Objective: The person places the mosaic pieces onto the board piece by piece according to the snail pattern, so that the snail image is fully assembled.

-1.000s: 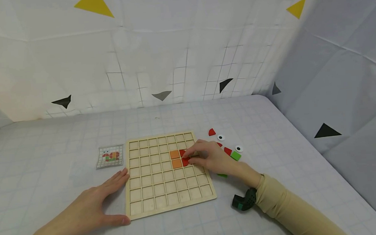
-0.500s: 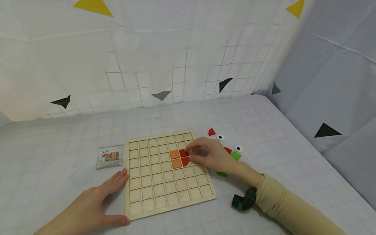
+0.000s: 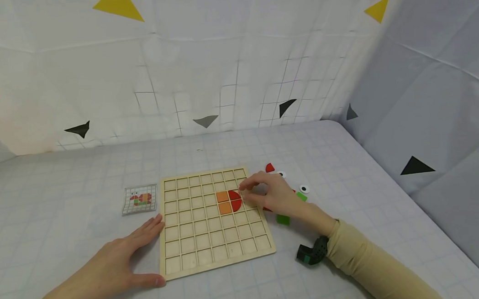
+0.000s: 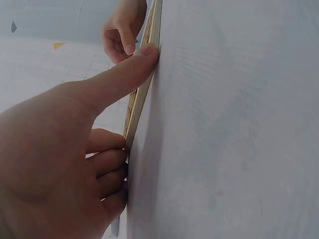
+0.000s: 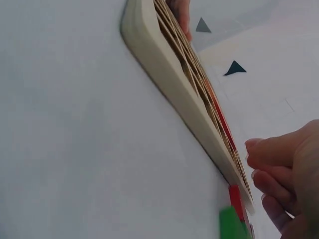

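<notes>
A wooden grid board [image 3: 201, 241] lies on the table in the head view. Two orange squares [image 3: 225, 208] sit in its cells, with two red quarter-circle tiles [image 3: 236, 205] beside them forming a half disc. My left hand [image 3: 118, 261] rests along the board's left side, thumb near the front corner; the left wrist view shows that thumb [image 4: 122, 77] on the rim. Over the right part of the board hovers my right hand [image 3: 278, 195], just right of the red tiles. Nothing shows between its bent fingers and thumb, which are apart from the tiles.
Right of the board lie a red quarter piece [image 3: 269, 168], white eye discs [image 3: 304, 189] and green pieces [image 3: 283, 220], some partly covered by my right hand. A small picture card [image 3: 140, 200] lies at the board's left. A black device [image 3: 313, 251] is at my right wrist.
My right hand has drawn back a little to the right and away from the red tiles, uncovering both in their cells. The left hand and the board have stayed put.
</notes>
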Demonstrator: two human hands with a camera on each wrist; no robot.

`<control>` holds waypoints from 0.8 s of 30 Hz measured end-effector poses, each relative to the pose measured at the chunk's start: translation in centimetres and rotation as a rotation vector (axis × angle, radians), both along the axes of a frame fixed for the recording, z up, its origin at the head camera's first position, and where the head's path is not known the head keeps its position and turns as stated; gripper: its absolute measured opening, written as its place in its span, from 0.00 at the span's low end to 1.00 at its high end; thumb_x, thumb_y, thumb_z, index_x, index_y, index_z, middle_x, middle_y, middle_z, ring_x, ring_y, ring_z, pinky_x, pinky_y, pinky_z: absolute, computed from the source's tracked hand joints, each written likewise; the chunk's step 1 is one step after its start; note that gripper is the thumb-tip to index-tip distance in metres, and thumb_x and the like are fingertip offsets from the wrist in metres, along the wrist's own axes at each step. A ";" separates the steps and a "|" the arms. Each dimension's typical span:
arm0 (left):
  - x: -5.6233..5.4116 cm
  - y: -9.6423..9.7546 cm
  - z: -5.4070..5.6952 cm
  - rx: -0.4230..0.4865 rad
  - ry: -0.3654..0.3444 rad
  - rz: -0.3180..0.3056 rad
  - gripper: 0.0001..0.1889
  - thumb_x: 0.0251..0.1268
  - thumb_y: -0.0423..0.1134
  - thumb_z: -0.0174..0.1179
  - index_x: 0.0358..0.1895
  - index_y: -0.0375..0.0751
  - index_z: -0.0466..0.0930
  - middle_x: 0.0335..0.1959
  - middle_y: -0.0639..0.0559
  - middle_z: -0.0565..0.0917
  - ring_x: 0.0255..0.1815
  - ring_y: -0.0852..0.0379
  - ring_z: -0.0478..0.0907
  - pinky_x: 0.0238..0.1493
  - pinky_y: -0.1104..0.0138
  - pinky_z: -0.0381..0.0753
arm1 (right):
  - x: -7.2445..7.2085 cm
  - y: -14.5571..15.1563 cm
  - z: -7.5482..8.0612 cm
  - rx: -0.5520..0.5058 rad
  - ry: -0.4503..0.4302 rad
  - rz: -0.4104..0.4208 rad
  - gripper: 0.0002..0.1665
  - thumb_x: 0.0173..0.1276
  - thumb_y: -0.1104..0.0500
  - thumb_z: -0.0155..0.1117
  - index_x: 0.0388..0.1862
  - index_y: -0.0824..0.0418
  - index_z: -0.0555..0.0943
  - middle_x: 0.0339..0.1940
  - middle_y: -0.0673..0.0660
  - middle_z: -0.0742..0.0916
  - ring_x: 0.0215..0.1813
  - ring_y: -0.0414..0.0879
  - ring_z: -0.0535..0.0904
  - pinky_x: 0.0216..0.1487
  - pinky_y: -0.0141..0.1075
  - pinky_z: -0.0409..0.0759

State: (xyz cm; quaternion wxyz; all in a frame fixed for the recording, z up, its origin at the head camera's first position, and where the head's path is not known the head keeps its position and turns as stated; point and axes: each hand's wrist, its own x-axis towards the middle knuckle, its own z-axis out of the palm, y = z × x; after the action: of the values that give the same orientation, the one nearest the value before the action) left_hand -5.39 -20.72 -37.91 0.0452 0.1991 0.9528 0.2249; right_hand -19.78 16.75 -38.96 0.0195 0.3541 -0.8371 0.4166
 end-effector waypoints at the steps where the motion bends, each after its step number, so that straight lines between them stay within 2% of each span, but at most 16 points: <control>1: 0.0 0.0 0.0 -0.001 0.000 0.000 0.56 0.41 0.81 0.59 0.76 0.55 0.64 0.79 0.61 0.59 0.76 0.49 0.63 0.64 0.46 0.72 | -0.2 0.2 0.2 0.007 -0.005 -0.020 0.13 0.63 0.61 0.74 0.47 0.56 0.87 0.43 0.49 0.89 0.46 0.41 0.82 0.50 0.44 0.81; 7: 0.0 0.0 0.0 -0.002 0.008 -0.003 0.56 0.41 0.80 0.59 0.76 0.56 0.63 0.79 0.61 0.60 0.76 0.50 0.63 0.64 0.47 0.71 | -1.8 2.6 0.8 0.047 -0.055 -0.201 0.15 0.66 0.58 0.71 0.52 0.52 0.85 0.49 0.48 0.88 0.50 0.46 0.81 0.50 0.46 0.81; 11: 0.0 -0.1 -0.1 -0.001 0.013 -0.004 0.56 0.41 0.80 0.60 0.77 0.56 0.63 0.79 0.61 0.60 0.76 0.51 0.63 0.64 0.47 0.71 | -3.0 4.5 0.6 0.030 -0.044 -0.307 0.17 0.67 0.59 0.70 0.54 0.55 0.84 0.49 0.53 0.88 0.52 0.49 0.81 0.56 0.49 0.78; 15: 0.0 -0.2 -0.1 0.004 0.007 0.001 0.56 0.41 0.80 0.60 0.77 0.58 0.63 0.79 0.62 0.60 0.77 0.54 0.62 0.64 0.47 0.71 | -3.8 5.8 0.3 0.034 -0.080 -0.388 0.18 0.68 0.57 0.69 0.56 0.55 0.83 0.51 0.54 0.87 0.56 0.50 0.78 0.59 0.50 0.76; 19: 0.0 -0.2 -0.2 0.003 0.000 0.004 0.56 0.41 0.80 0.60 0.77 0.58 0.63 0.79 0.63 0.59 0.77 0.54 0.62 0.64 0.46 0.71 | -4.2 6.2 0.0 0.061 -0.132 -0.401 0.20 0.68 0.55 0.69 0.59 0.54 0.82 0.55 0.53 0.86 0.59 0.51 0.78 0.62 0.51 0.76; 24: 0.0 -0.1 -0.1 0.000 0.008 -0.002 0.56 0.41 0.80 0.60 0.76 0.57 0.63 0.79 0.62 0.59 0.76 0.52 0.63 0.64 0.47 0.71 | -4.3 6.2 -0.2 0.069 -0.115 -0.347 0.20 0.66 0.58 0.71 0.57 0.57 0.83 0.54 0.55 0.87 0.60 0.53 0.79 0.63 0.52 0.77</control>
State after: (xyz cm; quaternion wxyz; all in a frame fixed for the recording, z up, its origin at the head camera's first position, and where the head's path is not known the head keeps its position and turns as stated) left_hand -5.41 -20.80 -38.05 0.0419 0.2010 0.9527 0.2239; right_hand -24.08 22.91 -39.18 0.0310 0.1806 -0.8990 0.3977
